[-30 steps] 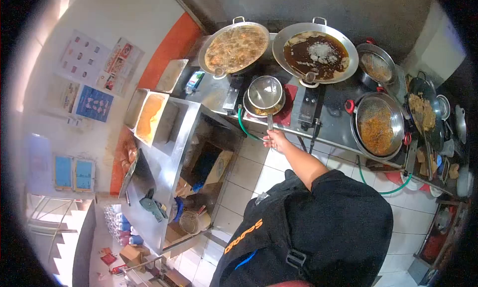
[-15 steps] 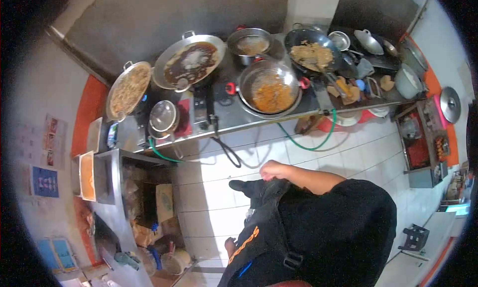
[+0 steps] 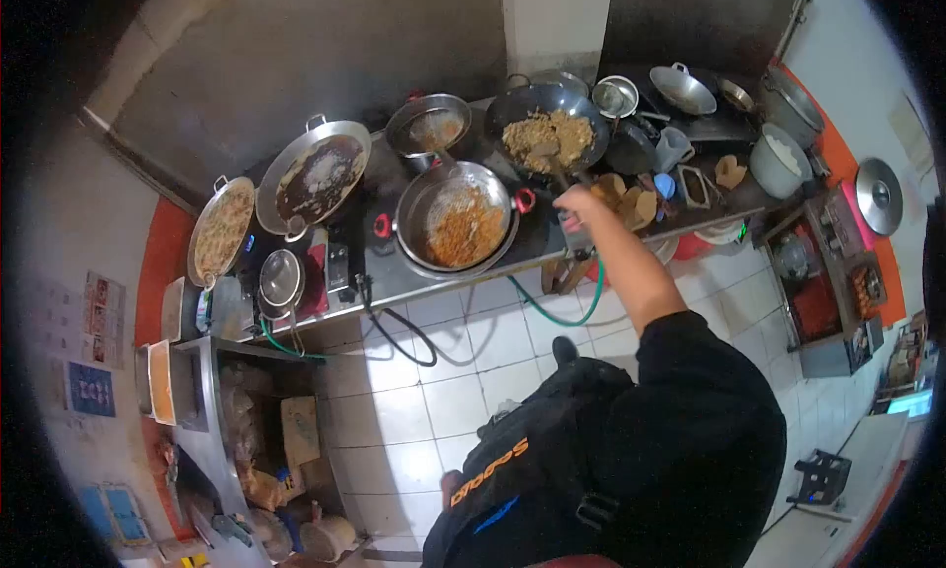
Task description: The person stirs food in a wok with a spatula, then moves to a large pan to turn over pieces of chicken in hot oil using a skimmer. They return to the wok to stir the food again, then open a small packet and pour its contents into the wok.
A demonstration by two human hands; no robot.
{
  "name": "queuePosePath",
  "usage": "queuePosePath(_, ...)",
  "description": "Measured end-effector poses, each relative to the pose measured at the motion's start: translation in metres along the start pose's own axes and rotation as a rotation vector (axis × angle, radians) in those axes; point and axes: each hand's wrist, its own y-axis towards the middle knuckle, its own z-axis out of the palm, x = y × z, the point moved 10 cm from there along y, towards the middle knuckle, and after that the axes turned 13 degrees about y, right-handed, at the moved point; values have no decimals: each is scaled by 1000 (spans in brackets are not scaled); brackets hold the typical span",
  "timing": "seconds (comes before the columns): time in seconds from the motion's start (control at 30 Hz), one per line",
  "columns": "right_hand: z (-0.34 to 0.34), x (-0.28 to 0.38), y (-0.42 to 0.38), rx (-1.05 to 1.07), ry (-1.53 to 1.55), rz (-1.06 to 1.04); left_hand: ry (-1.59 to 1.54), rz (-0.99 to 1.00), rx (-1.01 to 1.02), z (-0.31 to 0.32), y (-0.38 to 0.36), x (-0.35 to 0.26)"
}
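My right hand [image 3: 579,205] reaches out over the front edge of the counter. Its fingers are closed around the handle of a metal spatula [image 3: 554,164], whose blade rests in a black wok [image 3: 510,152]. Brown, crumbly food [image 3: 552,127] lies in that wok. Left of the hand sits a metal strainer bowl [image 3: 419,199] with red-handled pan grips, holding orange-brown fried bits [image 3: 465,231]. Only a small part of my left hand [image 3: 451,483] shows low beside the black apron; its fingers are hidden.
Two wide pans of food, a light-brown one [image 3: 222,235] and a dark-liquid one [image 3: 320,179], stand at the counter's left. A pot with a strainer [image 3: 427,125] stands behind. Pots crowd the right end. Green hose [image 3: 562,320] and black hose [image 3: 394,341] hang in front.
My right hand has moved from in front of my body out to the black wok and taken hold of the spatula handle. My view has shifted to the right.
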Motion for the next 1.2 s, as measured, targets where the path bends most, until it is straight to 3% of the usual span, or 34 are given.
queuePosePath(0.03, 19, 10, 25, 169, 64, -59, 176, 172, -119, -14, 16, -26)
queuePosePath(0.1, 13, 21, 49, 251, -156, -75, -668, -482, 20, -19, 58, 2)
queuePosePath(0.13, 0, 61, 46, 469, -409, -612, -895, -610, -24, -37, 74, -21)
queuePosePath(0.17, -30, 75, 36, 552, -373, -413, -966, -659, -23, -65, 88, -57)
queuePosePath(0.2, -47, 110, 16, 521, -1152, -671, -1164, -544, -184, -87, 119, -88)
queuePosePath(0.23, -80, 126, 15, 473, -1348, -497, -1205, -566, -149, -113, 141, -131)
queuePosePath(0.3, -146, 175, 4, 254, -1249, -236, -1073, -417, -67, -122, 202, -188)
queuePosePath(0.43, -189, 255, -35, 212, -1493, -38, -1016, -82, 125, -135, 282, -327)
queuePosePath(0.5, -207, 275, -9, 177, -1456, 53, -994, 49, 273, -178, 283, -414)
queuePosePath(0.57, -205, 276, 2, 208, -1560, 171, -1191, 113, 435, -189, 289, -477)
queuePosePath(0.63, -219, 260, 22, 107, -1452, 436, -1199, 146, 512, -202, 300, -516)
queuePosePath(0.67, -205, 254, 39, 250, -1680, 338, -1193, 180, 592, -206, 301, -532)
queuePosePath(0.77, -158, 242, 82, 270, -1781, -195, -1143, 186, 685, -217, 302, -556)
queuePosePath(0.87, -148, 254, 58, 186, -1651, -342, -1060, 191, 701, -207, 313, -554)
queuePosePath(0.97, -149, 276, -9, 229, -1572, -306, -992, 173, 755, -198, 323, -553)
queuePosePath(1.03, -166, 287, -31, 194, -1530, -81, -1291, 211, 792, -230, 325, -576)
queuePosePath(1.1, -172, 293, -23, 163, -1544, 5, -1364, 194, 845, -231, 334, -592)
queuePosePath(1.2, -192, 281, -19, 188, -1412, 351, -1698, 148, 875, -231, 351, -615)
